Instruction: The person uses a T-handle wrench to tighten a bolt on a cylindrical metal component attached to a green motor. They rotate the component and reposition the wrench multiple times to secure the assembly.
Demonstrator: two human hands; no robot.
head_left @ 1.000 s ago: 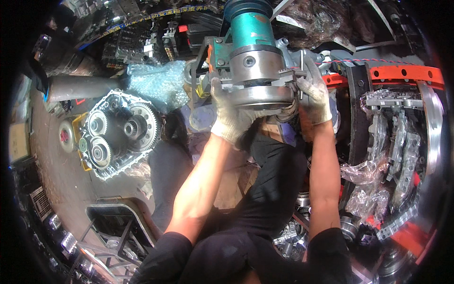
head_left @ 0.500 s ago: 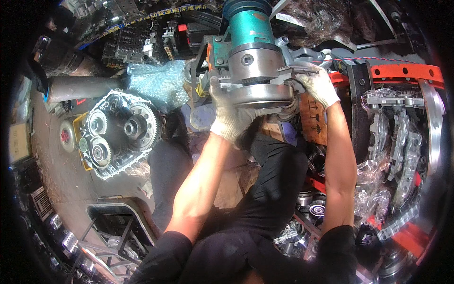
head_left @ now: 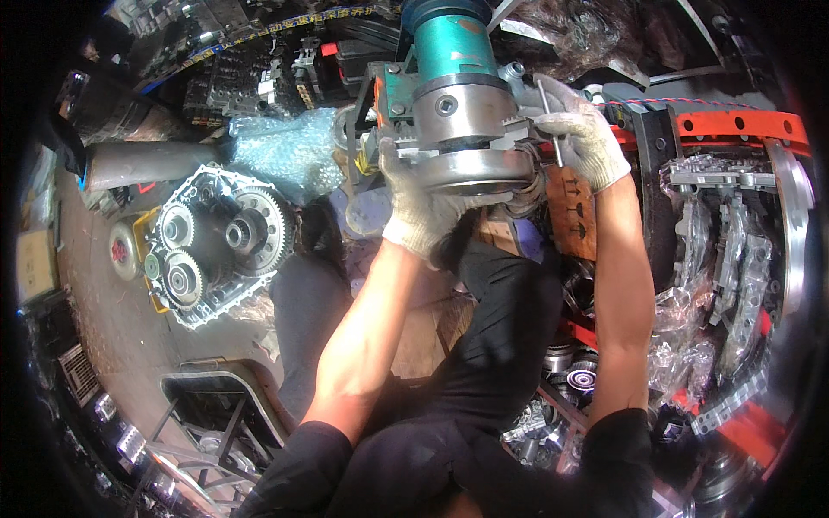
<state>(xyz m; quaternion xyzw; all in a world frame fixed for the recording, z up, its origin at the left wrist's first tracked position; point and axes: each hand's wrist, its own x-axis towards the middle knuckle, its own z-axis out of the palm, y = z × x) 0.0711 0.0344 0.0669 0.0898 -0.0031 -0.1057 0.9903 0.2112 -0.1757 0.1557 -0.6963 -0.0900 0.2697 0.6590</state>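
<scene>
- The left hand [head_left: 425, 211], in a pale glove, supports the round metal part [head_left: 480, 172] from the left and below; its thumb and fingers are spread around this part.
- The round metal part is directly below the steel chuck [head_left: 464, 112].
- The right hand [head_left: 589, 142], also gloved, is just to the right of the chuck; its fingers pinch a thin metal rod [head_left: 549, 123].
- To the left of the chuck and lower, an open metal housing [head_left: 210, 318] contains several toothed gears [head_left: 262, 231].
- To the left of the chuck, nearer than the housing, lies bubble wrap [head_left: 285, 148]; I cannot tell what is inside.
- Well to the right of the chuck, a red rack [head_left: 732, 126] holds metal pieces [head_left: 740, 281], some of them in clear plastic.
</scene>
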